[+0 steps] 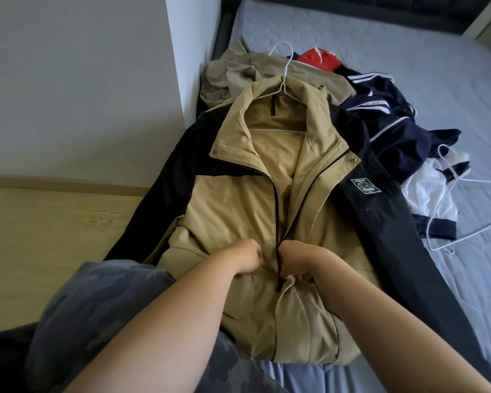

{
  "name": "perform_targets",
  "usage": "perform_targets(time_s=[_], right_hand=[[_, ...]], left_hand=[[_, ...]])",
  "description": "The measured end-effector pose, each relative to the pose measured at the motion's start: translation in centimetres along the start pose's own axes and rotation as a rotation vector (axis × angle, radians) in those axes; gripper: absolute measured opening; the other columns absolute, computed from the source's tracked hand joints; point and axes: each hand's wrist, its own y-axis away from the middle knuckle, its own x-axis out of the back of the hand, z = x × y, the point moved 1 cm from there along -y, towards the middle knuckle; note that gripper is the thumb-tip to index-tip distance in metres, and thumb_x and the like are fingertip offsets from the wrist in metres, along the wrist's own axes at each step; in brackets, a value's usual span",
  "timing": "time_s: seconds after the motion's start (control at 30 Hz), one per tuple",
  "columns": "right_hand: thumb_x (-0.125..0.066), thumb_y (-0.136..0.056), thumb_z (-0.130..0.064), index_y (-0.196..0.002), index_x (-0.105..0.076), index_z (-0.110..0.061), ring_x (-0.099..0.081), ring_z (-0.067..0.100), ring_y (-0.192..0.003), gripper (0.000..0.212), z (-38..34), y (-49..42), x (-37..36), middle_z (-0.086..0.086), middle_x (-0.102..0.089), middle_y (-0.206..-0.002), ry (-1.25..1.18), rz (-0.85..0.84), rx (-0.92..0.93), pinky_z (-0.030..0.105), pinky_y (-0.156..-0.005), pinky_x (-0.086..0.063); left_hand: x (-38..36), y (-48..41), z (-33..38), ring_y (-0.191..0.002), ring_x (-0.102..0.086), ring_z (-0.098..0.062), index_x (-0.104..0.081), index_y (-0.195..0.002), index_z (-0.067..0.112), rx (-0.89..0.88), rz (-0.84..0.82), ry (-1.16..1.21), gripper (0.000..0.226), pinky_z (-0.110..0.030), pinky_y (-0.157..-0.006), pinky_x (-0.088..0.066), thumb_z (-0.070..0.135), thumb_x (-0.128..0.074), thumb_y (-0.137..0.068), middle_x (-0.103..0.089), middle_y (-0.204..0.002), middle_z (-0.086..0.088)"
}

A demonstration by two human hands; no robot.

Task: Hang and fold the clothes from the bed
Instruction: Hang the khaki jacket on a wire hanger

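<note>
We see a tan jacket with black sleeves lying face up on the bed, its zip open down to the lower front. A white wire hanger sits inside its collar. Beyond it lie a beige garment, a navy striped jacket, something red and a second hanger

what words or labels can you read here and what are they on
Patch on the jacket: a short line of pale lettering above a round green emblem, too blurred to read.
Nothing else in view carries any text.
</note>
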Motion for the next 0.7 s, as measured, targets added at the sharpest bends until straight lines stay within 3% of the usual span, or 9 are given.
perform_targets(time_s=[0.1,0.17,0.27,0.43,0.53,0.63,0.7], right_hand=[[-0.062,-0.068,-0.012,-0.062,-0.06,-0.009,-0.064,0.023,-0.059,0.007,-0.2,0.2,-0.2,0.011,-0.067,-0.068,0.067,0.016,0.017,0.028,-0.05,-0.053],[-0.061,-0.07,-0.014,-0.06,-0.055,-0.012,-0.057,0.015,-0.049,0.012,-0.5,0.6,-0.4,0.004,-0.062,-0.059,0.157,0.06,0.029,0.023,-0.043,-0.043],[-0.061,-0.075,-0.018,-0.058,-0.051,-0.015,-0.05,0.014,-0.051,0.02,-0.4,1.1,-0.2,-0.001,-0.053,-0.056,0.202,0.122,0.052,0.025,-0.049,-0.04],[-0.057,-0.087,-0.023,-0.071,-0.063,-0.015,-0.053,0.006,-0.057,0.019,2.3,2.4,1.2,-0.004,-0.06,-0.063,-0.149,0.042,0.1,0.018,-0.058,-0.042],[-0.058,-0.093,-0.029,-0.067,-0.064,-0.017,-0.051,0.002,-0.055,0.03,3.2,3.3,1.7,-0.009,-0.061,-0.058,-0.366,0.124,0.148,0.014,-0.063,-0.042],[-0.055,-0.095,-0.023,-0.063,-0.065,-0.016,-0.054,0.004,-0.058,0.035,3.2,3.8,2.3,-0.007,-0.063,-0.061,-0.499,0.246,0.163,0.014,-0.067,-0.043],[-0.053,-0.096,-0.021,-0.061,-0.063,-0.022,-0.056,0.005,-0.064,0.036,2.8,4.1,2.7,-0.009,-0.062,-0.065,-0.413,0.314,0.151,0.013,-0.065,-0.042]], left_hand=[[0.0,0.1,0.1,-0.091,-0.067,-0.031,-0.068,-0.102,0.01,-0.004,0.004,-0.002,0.023,-0.039,-0.082,-0.056,0.019,-0.049,-0.095,-0.069,-0.098,-0.015],[0.0,0.2,0.1,-0.091,-0.067,-0.031,-0.068,-0.102,0.009,-0.003,0.006,0.0,0.023,-0.039,-0.082,-0.056,0.019,-0.048,-0.095,-0.069,-0.098,-0.015],[0.1,0.2,0.1,-0.089,-0.067,-0.029,-0.068,-0.102,0.01,-0.014,0.016,-0.006,0.023,-0.036,-0.08,-0.055,0.021,-0.049,-0.094,-0.069,-0.095,-0.012],[0.3,0.2,0.4,-0.072,-0.062,-0.019,-0.067,-0.081,0.019,-0.067,-0.021,0.073,0.017,-0.027,-0.068,-0.051,0.014,-0.053,-0.09,-0.066,-0.08,-0.003],[0.5,0.1,0.6,-0.084,-0.062,-0.017,-0.072,-0.09,0.018,-0.093,-0.04,0.096,0.007,-0.024,-0.075,-0.047,0.017,-0.066,-0.086,-0.069,-0.091,-0.004],[0.4,-0.1,0.8,-0.097,-0.061,-0.018,-0.071,-0.102,0.015,-0.08,-0.01,0.09,0.029,-0.027,-0.085,-0.046,0.035,-0.072,-0.081,-0.069,-0.103,-0.004],[0.2,-0.2,0.9,-0.092,-0.062,-0.02,-0.07,-0.094,0.015,-0.051,0.02,0.113,0.034,-0.026,-0.077,-0.044,0.044,-0.074,-0.077,-0.069,-0.098,-0.005]])
